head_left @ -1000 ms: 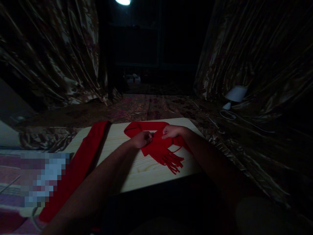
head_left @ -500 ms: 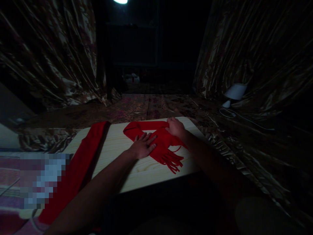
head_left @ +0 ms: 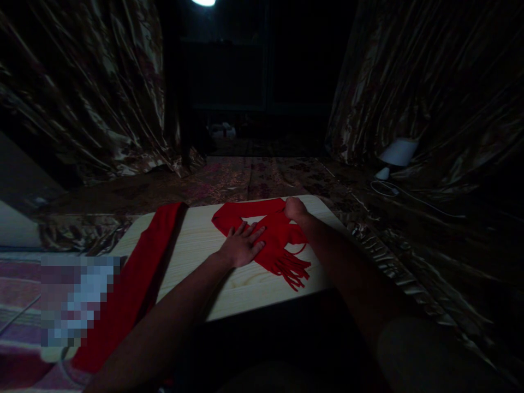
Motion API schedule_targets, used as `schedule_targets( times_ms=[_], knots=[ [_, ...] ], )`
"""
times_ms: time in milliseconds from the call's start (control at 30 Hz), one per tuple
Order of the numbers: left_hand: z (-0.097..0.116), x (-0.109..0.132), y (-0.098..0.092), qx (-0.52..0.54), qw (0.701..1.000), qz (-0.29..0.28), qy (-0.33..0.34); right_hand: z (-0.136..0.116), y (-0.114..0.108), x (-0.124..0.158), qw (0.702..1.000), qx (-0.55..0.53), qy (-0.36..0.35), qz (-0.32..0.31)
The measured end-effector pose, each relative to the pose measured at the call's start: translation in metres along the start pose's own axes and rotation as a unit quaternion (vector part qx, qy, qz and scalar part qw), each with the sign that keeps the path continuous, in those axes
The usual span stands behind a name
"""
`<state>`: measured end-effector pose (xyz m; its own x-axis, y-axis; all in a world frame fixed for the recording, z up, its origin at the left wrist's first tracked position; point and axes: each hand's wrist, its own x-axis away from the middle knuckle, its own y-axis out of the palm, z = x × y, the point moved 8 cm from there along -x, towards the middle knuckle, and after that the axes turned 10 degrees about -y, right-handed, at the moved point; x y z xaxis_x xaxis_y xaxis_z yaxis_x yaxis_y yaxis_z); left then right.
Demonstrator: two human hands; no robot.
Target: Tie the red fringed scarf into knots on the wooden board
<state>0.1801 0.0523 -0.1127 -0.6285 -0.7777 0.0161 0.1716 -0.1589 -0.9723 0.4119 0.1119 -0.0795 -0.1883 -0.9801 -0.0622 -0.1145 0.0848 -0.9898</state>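
A red scarf (head_left: 274,234) with a fringed end lies folded across itself in a loop on a pale wooden table (head_left: 192,273). My left hand (head_left: 241,245) rests flat on the scarf near the crossing, its fingers spread. At the far right of the loop, my right hand (head_left: 295,209) is closed on the scarf's edge. The fringe (head_left: 292,267) points toward the table's near edge. My right forearm partly covers the scarf's right side. A second long strip of red cloth (head_left: 135,273) lies along the table's left side and reaches past its near edge.
Patterned curtains (head_left: 118,87) hang on both sides of a dark window. A small white lamp (head_left: 399,153) with a cable stands at the right on a patterned cover (head_left: 245,180). Striped bedding (head_left: 20,295) and a blurred-out patch are at the left.
My right hand has gone from lying with fingers extended on the scarf to closing on its edge. The upper strip of the loop is pulled slightly up at the right. My left hand stays flat.
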Motion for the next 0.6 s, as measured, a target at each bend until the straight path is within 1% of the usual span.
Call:
schedule_targets(
  times_ms=[67,167,233,300,367,400,433,467,500,533,567,600],
  knots=[
    [0.000,0.000,0.001,-0.001,1.000,0.000,0.001,0.001,0.003,0.001,1.000,-0.002,-0.013,-0.002],
    [0.000,-0.001,0.002,-0.003,1.000,-0.002,0.004,0.003,-0.002,0.005,0.999,0.011,-0.041,0.021],
    [-0.001,-0.001,0.002,-0.001,1.000,-0.005,0.002,0.004,-0.004,0.008,0.998,0.025,-0.059,0.022],
    [-0.002,-0.002,0.002,0.004,1.000,-0.010,-0.002,0.005,-0.005,0.012,0.998,0.036,-0.058,0.008],
    [-0.003,-0.001,0.002,0.007,1.000,-0.013,-0.005,0.003,-0.008,0.016,0.997,0.047,-0.055,0.017],
    [-0.003,-0.001,0.002,0.007,1.000,-0.013,-0.005,-0.001,-0.010,0.018,0.995,0.053,-0.071,0.034],
    [-0.003,-0.001,0.002,0.008,1.000,-0.012,-0.004,-0.007,-0.013,0.020,0.992,0.058,-0.102,0.056],
    [-0.003,-0.001,0.002,0.009,1.000,-0.012,-0.003,-0.015,-0.015,0.023,0.985,0.060,-0.145,0.075],
    [-0.002,-0.001,0.002,0.011,1.000,-0.013,-0.002,-0.022,-0.014,0.025,0.977,0.062,-0.188,0.081],
    [-0.002,-0.001,0.002,0.013,1.000,-0.014,-0.001,-0.026,-0.010,0.026,0.971,0.063,-0.220,0.066],
    [-0.003,-0.002,0.002,0.014,1.000,-0.016,-0.002,-0.026,-0.004,0.026,0.970,0.063,-0.231,0.035],
    [-0.003,-0.002,0.002,0.016,1.000,-0.020,-0.004,-0.023,0.003,0.025,0.973,0.063,-0.223,-0.005]
  ],
)
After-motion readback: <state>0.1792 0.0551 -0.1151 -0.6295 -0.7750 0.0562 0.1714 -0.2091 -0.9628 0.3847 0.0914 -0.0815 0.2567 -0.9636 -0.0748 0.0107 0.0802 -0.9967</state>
